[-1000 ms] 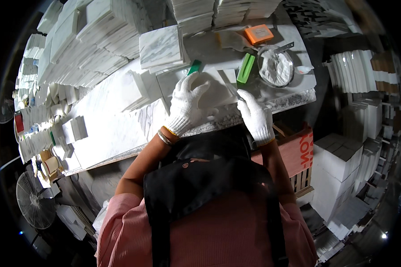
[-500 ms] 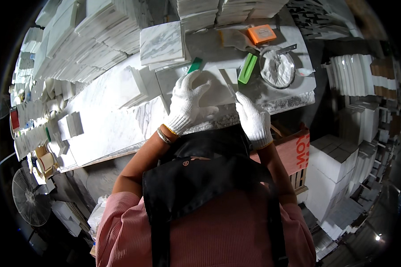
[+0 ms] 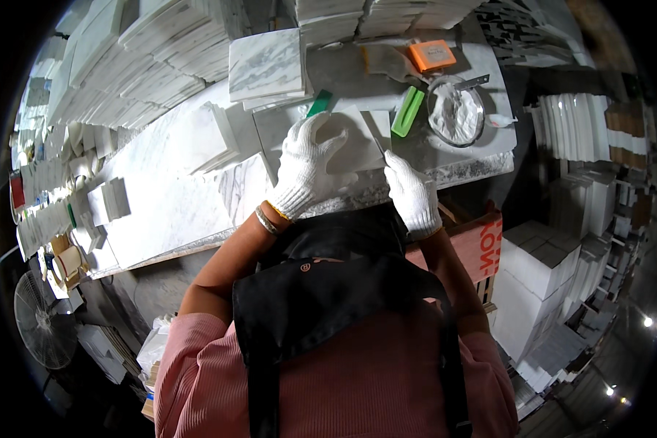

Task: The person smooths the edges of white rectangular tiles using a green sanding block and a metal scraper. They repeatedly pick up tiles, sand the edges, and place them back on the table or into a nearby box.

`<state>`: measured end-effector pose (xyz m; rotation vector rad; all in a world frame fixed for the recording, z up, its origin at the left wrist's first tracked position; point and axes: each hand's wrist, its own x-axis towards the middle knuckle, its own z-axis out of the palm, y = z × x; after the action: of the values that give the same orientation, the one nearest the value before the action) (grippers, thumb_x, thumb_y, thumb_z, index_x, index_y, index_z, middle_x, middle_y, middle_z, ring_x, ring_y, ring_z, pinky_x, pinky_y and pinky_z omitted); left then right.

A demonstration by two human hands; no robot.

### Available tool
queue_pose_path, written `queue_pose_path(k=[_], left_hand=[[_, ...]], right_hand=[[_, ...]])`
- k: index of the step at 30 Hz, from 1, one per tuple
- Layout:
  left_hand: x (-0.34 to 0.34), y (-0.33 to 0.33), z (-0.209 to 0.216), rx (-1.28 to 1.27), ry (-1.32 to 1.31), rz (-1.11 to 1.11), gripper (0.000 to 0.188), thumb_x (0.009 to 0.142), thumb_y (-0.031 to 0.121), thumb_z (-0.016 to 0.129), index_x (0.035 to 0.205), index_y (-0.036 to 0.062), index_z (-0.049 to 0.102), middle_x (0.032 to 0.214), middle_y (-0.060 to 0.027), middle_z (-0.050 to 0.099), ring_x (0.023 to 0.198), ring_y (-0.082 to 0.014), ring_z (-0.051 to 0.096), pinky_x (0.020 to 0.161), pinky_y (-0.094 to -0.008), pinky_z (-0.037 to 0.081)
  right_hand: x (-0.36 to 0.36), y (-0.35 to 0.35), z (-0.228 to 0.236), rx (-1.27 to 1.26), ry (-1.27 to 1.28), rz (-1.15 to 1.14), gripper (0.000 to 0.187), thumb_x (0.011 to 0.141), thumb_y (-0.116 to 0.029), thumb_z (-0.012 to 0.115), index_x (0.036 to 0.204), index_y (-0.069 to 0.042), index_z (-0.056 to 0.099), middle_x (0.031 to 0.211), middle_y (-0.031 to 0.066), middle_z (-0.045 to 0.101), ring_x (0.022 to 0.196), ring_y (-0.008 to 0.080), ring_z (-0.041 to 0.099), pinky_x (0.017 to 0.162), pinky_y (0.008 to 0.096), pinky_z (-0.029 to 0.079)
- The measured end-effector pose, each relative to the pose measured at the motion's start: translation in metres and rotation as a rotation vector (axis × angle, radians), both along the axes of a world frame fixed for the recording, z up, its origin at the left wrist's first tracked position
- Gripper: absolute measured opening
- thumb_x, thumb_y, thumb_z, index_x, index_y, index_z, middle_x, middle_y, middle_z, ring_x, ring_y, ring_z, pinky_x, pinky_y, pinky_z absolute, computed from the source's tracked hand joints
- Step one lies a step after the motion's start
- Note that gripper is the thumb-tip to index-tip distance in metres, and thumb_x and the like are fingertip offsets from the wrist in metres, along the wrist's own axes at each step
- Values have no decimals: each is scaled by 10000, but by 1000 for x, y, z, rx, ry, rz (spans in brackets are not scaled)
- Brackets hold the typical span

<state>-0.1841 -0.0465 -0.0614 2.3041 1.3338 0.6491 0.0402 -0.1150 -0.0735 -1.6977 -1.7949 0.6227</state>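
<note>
A pale square marble tile (image 3: 356, 139) lies flat on the worktable in front of me. My left hand (image 3: 306, 164), in a white knit glove, rests on its left side with thumb and fingers spread. At the tile's lower right corner is my right hand (image 3: 414, 196), gloved the same way. Its fingers are drawn together at the edge; what they pinch, if anything, is too small to make out. A narrow pale strip (image 3: 377, 128) lies along the tile's right side. A dark green block (image 3: 319, 104) touches the far left of the tile.
Right of the tile are a light green bar (image 3: 407, 112), a bowl of white paste (image 3: 455, 111) with a putty knife (image 3: 472, 82), an orange box (image 3: 431, 55) and a glove (image 3: 393, 63). Stacked marble tiles (image 3: 267, 66) stand beyond; more tiles (image 3: 210, 139) lie left.
Both hands keep nearly the same place and pose at the tile. The view has shifted slightly, and the right hand sits a touch lower at the corner.
</note>
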Motion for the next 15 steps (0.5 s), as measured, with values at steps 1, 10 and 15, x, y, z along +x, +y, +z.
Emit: queue_pose_path(k=[1, 10, 15], left_hand=[[0, -1, -1, 0, 4, 6, 716, 555, 424, 853, 1186, 132, 680, 1402, -172, 449, 1268, -388, 434, 1047, -491, 381], [-2, 0, -2, 12, -55, -6, 698, 575, 405, 839, 1192, 134, 660, 1384, -185, 450, 1270, -408, 419, 1013, -517, 396], [-3, 0, -7, 45, -65, -16, 701, 575, 401, 837, 1197, 135, 655, 1386, -180, 450, 1271, -410, 419, 1014, -523, 393]], right_hand=[[-1, -1, -3, 28, -2, -10, 296, 887, -82, 646, 1183, -88, 639, 935, 151, 707, 807, 315, 697, 686, 361, 562], [-3, 2, 18, -225, 247, -154, 314, 956, -125, 572, 1267, -105, 607, 884, 71, 676, 725, 131, 614, 607, 275, 513], [-5, 3, 32, -151, 44, -89, 289, 921, -126, 610, 1209, -113, 634, 951, 139, 715, 821, 289, 709, 692, 364, 564]])
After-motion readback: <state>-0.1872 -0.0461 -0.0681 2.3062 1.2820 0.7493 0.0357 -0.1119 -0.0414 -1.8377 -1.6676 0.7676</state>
